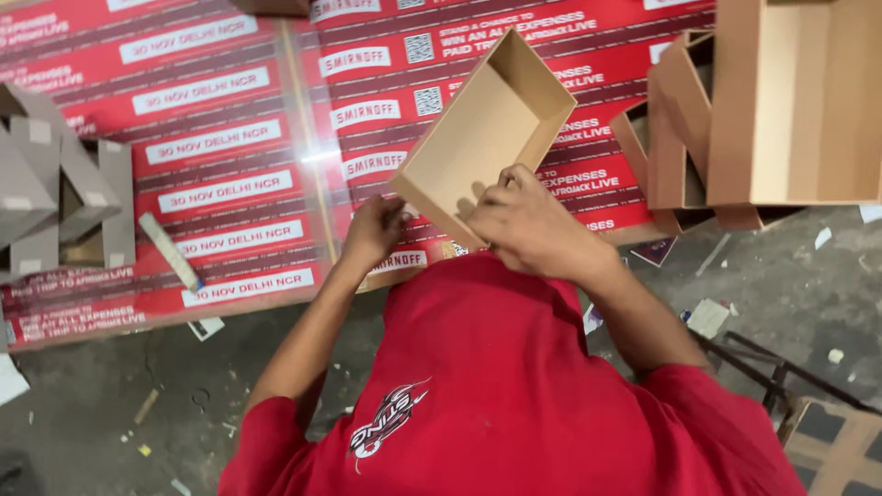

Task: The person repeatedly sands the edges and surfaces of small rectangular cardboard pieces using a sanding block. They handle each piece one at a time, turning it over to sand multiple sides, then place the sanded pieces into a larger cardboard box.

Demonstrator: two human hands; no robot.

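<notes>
An open brown cardboard box tray (478, 129) is tilted up over the red printed table sheet (220, 138), its hollow side facing me. My left hand (372, 230) grips its near left corner. My right hand (524, 225) closes over the near edge and bottom wall of the same box. Both forearms reach up from my red shirt.
A stack of finished brown boxes (781, 101) stands at the right on the table. Flat grey cardboard pieces (55, 184) lie at the left, with a thin strip (170, 250) beside them. The concrete floor (808, 276) below holds paper scraps and a metal stool frame (781, 377).
</notes>
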